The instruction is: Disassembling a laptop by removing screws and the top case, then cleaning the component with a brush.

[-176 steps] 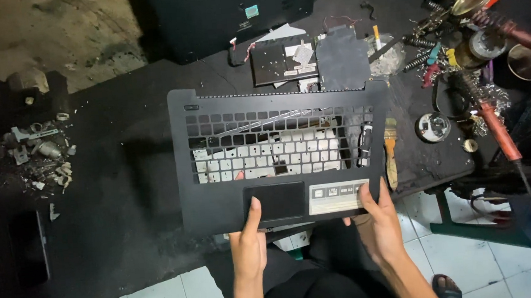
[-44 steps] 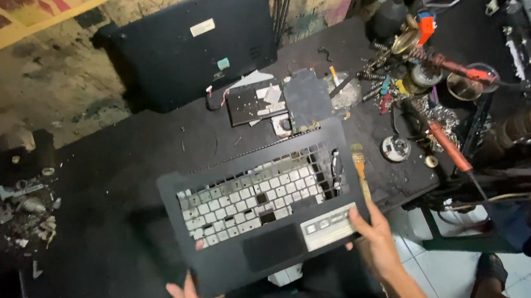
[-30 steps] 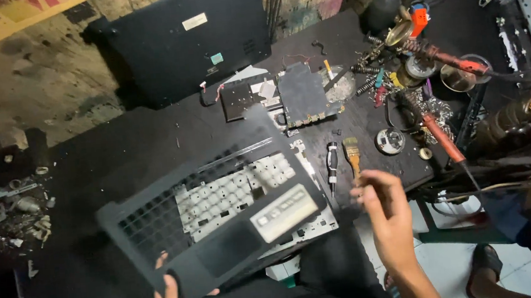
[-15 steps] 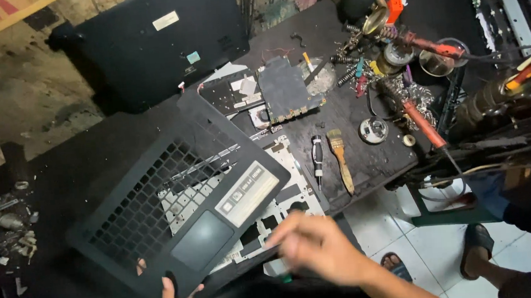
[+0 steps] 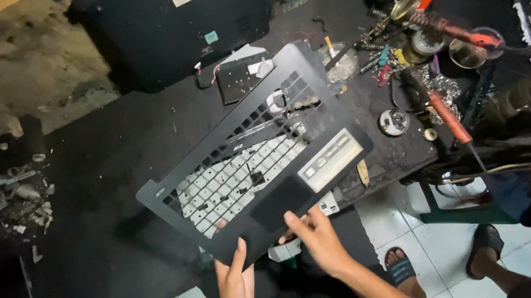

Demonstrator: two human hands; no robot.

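Observation:
A dark laptop top cover [image 5: 228,151] with an empty key grid and a grey label is lifted and tilted above the black table [image 5: 112,178]. White keyboard keys [image 5: 218,183] show through the grid. My left hand [image 5: 234,282] grips the cover's near edge from below, thumb on top. My right hand [image 5: 315,239] holds the same near edge beside the dark touchpad area.
A black laptop base [image 5: 170,31] lies at the back. A small circuit board [image 5: 236,79] sits behind the cover. Tools, a red-handled iron [image 5: 450,117] and cables crowd the right side. Scrap bits [image 5: 20,197] lie at left. A sandalled foot [image 5: 401,267] stands on the tiles.
The cover has been lifted off the table and rotated, its far end swinging up to the right. My right hand came back onto its near edge.

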